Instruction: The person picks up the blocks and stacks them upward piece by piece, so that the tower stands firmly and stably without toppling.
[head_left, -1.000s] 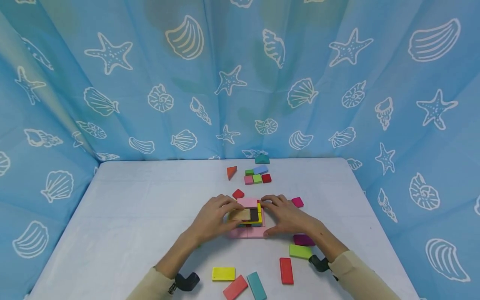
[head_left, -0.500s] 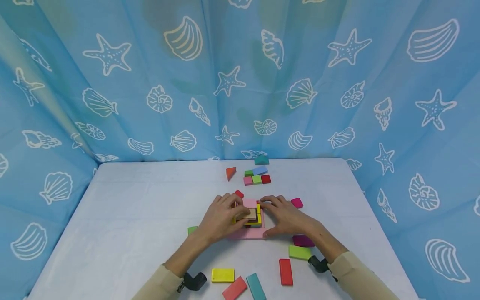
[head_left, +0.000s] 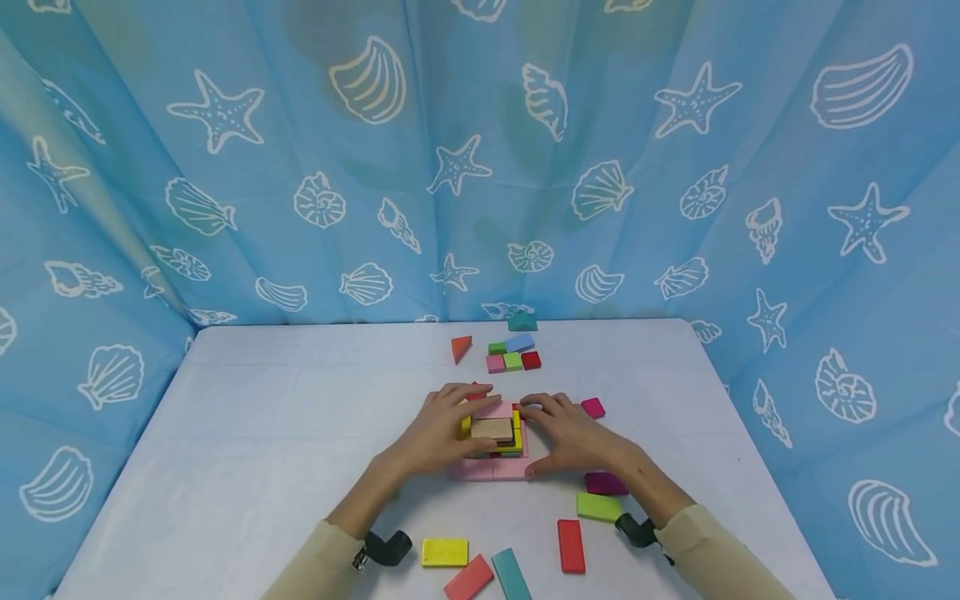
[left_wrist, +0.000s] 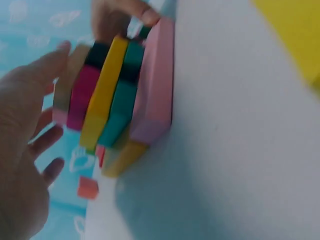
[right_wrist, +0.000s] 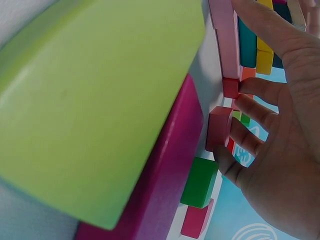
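Note:
In the head view a layered stack of toy blocks stands mid-table. A tan block (head_left: 492,430) lies on top, above yellow blocks (head_left: 516,439) and a base of pink blocks (head_left: 512,470). My left hand (head_left: 440,429) is at the stack's left side, fingers spread, thumb near the tan block's front edge and index finger above the back. In the left wrist view a fingertip comes right at the tan block (left_wrist: 68,80), over magenta, yellow and teal layers. My right hand (head_left: 573,429) rests along the right side, thumb at the front pink corner, fingertips by a red block (right_wrist: 230,88) behind.
In front lie a yellow block (head_left: 445,552), a coral block (head_left: 468,577), a teal block (head_left: 512,575) and a red block (head_left: 571,547). Lime (head_left: 598,507) and purple (head_left: 604,482) blocks sit under my right forearm. Several small blocks, including a pink cube (head_left: 495,363), stand farther back.
The tan block has shifted right on the stack, covering most of the dark block. My left fingers have spread apart from around it. My right hand stays in place.

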